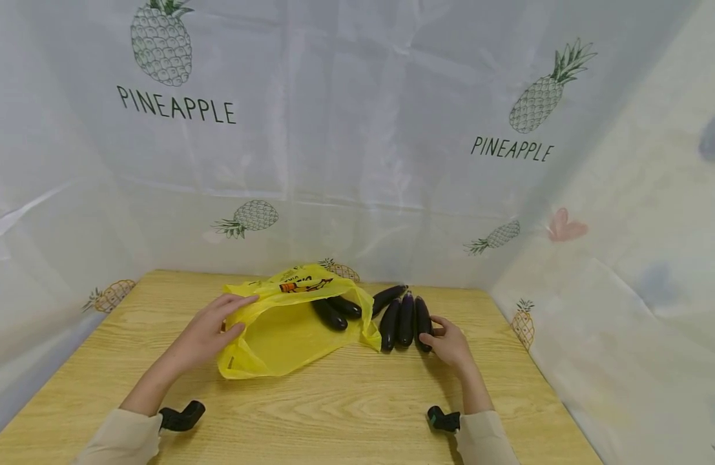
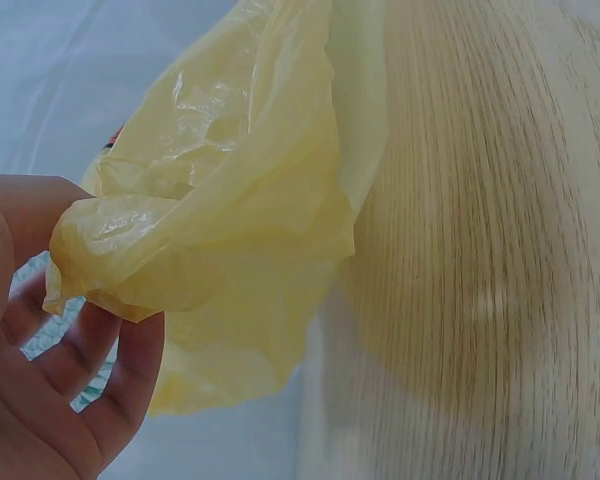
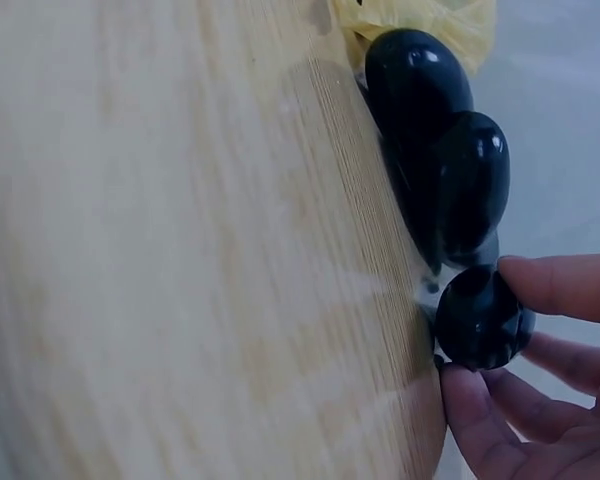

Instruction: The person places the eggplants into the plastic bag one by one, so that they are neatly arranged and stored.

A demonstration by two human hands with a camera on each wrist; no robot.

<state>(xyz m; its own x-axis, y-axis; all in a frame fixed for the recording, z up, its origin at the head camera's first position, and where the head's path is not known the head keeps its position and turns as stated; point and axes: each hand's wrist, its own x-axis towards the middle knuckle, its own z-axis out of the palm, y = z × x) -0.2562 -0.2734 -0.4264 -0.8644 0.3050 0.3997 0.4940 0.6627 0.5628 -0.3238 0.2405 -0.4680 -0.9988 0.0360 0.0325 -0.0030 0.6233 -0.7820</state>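
Evidently, the rightmost eggplant (image 1: 423,320) lies just right of the lower centre of the head view, beside other eggplants (image 1: 405,321), and its glossy skin might slip from the right hand (image 1: 450,343), which pinches it between thumb and fingers. Further left, the yellow bag (image 1: 281,339) could sag closed should the left hand (image 1: 205,330), pinching its rim, loosen; both forearms (image 1: 478,392) slant inward from the frame's bottom edge.

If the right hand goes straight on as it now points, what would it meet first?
The long, glossy, dark purple eggplant between its fingers; then, though depth is unclear, probably the neighbouring eggplant.
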